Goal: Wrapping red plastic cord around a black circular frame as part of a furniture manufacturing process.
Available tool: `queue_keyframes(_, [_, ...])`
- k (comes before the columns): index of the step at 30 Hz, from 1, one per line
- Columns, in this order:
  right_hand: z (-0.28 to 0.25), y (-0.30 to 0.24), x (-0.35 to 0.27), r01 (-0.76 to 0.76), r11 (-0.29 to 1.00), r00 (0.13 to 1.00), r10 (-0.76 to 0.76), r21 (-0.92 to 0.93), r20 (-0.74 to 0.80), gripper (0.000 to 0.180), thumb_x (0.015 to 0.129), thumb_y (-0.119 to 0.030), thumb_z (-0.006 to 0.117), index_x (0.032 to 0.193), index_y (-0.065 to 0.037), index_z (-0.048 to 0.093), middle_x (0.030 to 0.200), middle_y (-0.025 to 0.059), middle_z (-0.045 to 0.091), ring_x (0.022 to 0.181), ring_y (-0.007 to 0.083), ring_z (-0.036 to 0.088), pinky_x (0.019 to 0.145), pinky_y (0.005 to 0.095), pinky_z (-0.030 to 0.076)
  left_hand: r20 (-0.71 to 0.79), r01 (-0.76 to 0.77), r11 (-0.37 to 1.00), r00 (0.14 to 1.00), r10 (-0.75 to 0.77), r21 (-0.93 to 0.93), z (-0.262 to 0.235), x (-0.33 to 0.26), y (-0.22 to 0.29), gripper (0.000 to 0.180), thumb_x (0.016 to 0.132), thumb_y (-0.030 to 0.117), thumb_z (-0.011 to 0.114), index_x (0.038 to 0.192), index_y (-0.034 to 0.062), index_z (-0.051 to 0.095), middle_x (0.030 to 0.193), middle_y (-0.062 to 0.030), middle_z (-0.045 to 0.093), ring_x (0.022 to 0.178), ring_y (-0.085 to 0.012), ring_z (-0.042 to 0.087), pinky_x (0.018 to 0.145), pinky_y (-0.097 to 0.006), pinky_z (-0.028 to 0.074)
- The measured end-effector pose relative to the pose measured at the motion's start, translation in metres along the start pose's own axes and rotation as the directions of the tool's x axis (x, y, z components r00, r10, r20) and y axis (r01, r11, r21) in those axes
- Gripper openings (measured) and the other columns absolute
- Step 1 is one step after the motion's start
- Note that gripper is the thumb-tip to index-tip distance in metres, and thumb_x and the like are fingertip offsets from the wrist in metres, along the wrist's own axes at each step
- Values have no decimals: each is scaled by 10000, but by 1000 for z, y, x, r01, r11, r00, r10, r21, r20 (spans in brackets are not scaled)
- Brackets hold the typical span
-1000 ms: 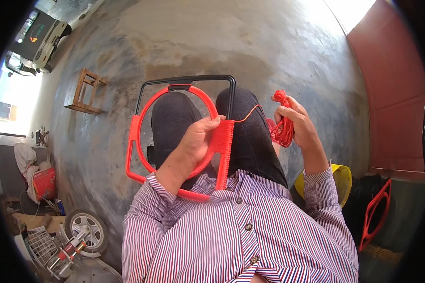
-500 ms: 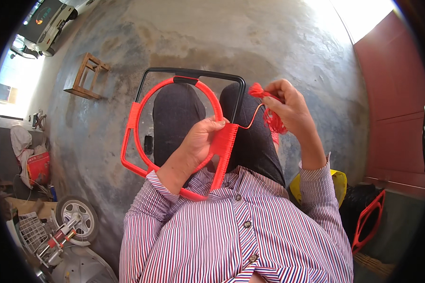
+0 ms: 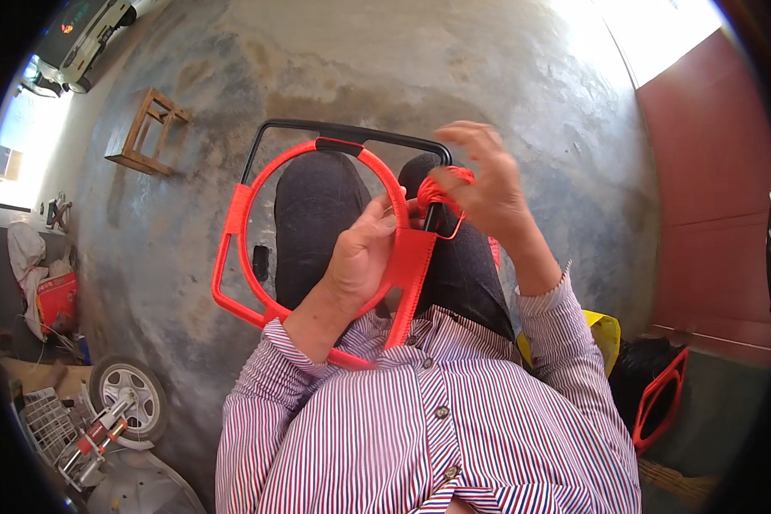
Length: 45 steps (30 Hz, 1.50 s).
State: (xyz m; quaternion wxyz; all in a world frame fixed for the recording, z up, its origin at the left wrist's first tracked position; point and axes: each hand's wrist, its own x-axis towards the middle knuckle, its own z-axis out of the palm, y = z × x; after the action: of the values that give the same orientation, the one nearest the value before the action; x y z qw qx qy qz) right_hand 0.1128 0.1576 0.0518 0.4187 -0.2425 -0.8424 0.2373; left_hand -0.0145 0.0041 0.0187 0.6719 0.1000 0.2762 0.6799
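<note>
A black rod frame [image 3: 360, 134] with a red cord-wrapped ring [image 3: 245, 224] rests across my lap. My left hand [image 3: 360, 257] is closed round the ring's right side, with its fingertips showing past it near the black bar. Tight red wrapping covers the panel [image 3: 411, 261] on that side. At the bar's right side, a loose bundle of red cord [image 3: 444, 187] sits close to my left fingertips. My right hand [image 3: 488, 188] is beside the bundle, fingers spread apart and slightly blurred; its thumb is against or near the cord. A short cord loop hangs below the bundle by the panel.
A wooden stool [image 3: 146, 133] lies on the concrete floor at far left. Nearer on the left are a wheel [image 3: 128, 398] and a wire basket [image 3: 53, 421]. At right stand a yellow item [image 3: 606, 338], another red frame [image 3: 660, 403] and a red door [image 3: 711, 206].
My right hand has moved left with the cord bundle to the frame's black bar, and its fingers have spread. My left fingers have shifted slightly up the ring toward the bundle.
</note>
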Motion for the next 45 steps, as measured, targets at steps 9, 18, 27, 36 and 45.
queue_keyframes(9, [-23, 0, -49, -246, 956, 850, 291, -157, 440, 218, 814, -203, 732, 837, 8, 680, 795, 103, 671, 706, 204, 662, 653, 324, 515, 69, 161, 983, 986, -155, -93, -4, 10, 3, 525, 907, 292, 484, 1300, -55, 501, 1245, -180, 592, 1175, -277, 564, 1047, -400, 424])
queue_keyframes(18, [-28, 12, -52, -520, 854, 722, 425, 24, 546, 286, 811, -253, 741, 890, 16, 687, 767, 117, 682, 688, 189, 660, 653, 324, 520, 1, 176, 979, 984, -177, -105, -9, 13, -1, 557, 929, 364, 481, 1264, -78, 530, 1232, -182, 609, 1133, -288, 584, 1018, -399, 441])
queue_keyframes(27, [-37, 9, -53, -546, 836, 786, 489, 57, 378, 277, 821, -251, 696, 809, 24, 662, 753, 129, 645, 666, 154, 586, 632, 319, 471, 15, 253, 964, 967, -253, -82, -6, 13, 2, 512, 967, 346, 465, 1245, -79, 536, 1167, -185, 639, 1035, -251, 642, 939, -370, 516])
queue_keyframes(36, [-84, -15, -58, -468, 129, 875, 209, 874, 437, 215, 701, -108, 671, 783, -67, 477, 696, 146, 621, 641, 240, 617, 637, 366, 486, -210, 296, 948, 940, -268, 116, -9, 11, -4, 224, 931, 109, 597, 1092, -40, 548, 985, -193, 673, 846, -240, 694, 780, -360, 588])
queue_keyframes(45, [-135, -8, -62, -365, 233, 822, 536, 901, 194, 363, 860, -131, 611, 1188, -23, 500, 749, 53, 587, 579, 91, 529, 529, 238, 442, -192, 299, 945, 943, -272, 129, -3, 12, -1, 159, 932, 88, 595, 1042, -12, 539, 913, -222, 680, 771, -281, 706, 729, -359, 603])
